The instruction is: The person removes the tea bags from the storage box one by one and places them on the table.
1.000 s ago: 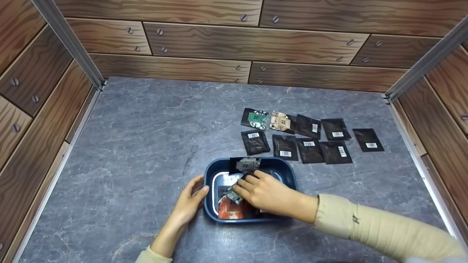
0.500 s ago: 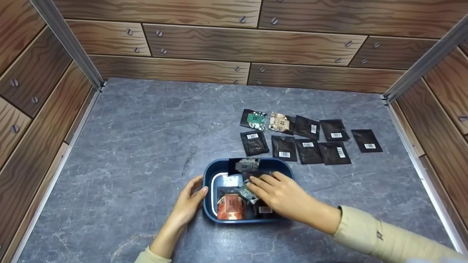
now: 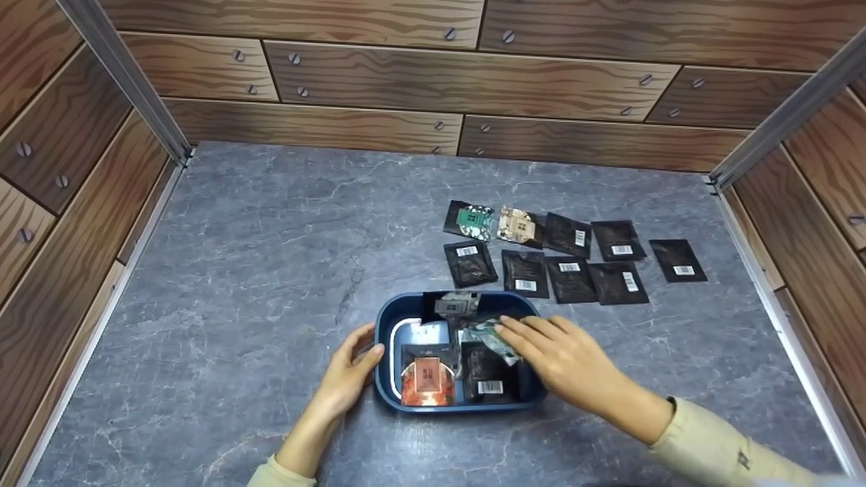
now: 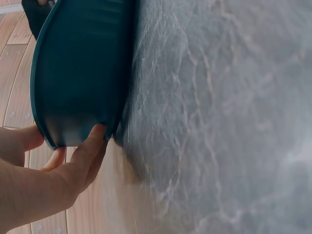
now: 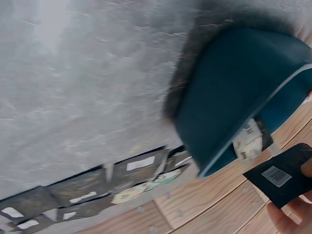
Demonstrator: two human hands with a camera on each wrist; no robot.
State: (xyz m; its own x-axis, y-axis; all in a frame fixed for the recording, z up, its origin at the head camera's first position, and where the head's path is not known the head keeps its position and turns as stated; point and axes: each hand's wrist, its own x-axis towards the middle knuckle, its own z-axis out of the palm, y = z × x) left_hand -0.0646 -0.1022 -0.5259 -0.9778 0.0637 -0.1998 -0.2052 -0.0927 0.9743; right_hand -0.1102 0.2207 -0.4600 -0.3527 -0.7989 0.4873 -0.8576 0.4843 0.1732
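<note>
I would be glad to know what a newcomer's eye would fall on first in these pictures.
Probably the blue bin near the middle of the table, with a bright red-orange packet inside at its near left. Over its right part, the right hand pinches a packet, while the left hand touches the left end. Beyond it, nine mostly black packets lie in two rough rows.

From above, a hand can reach into the left part of the blue box (image 3: 467,409) — the right hand (image 3: 575,362) and its held packet (image 3: 492,336) block the right part. Nine flat packets (image 3: 573,280) lie in the way behind, but the table (image 3: 270,264) far left is wide open.
</note>
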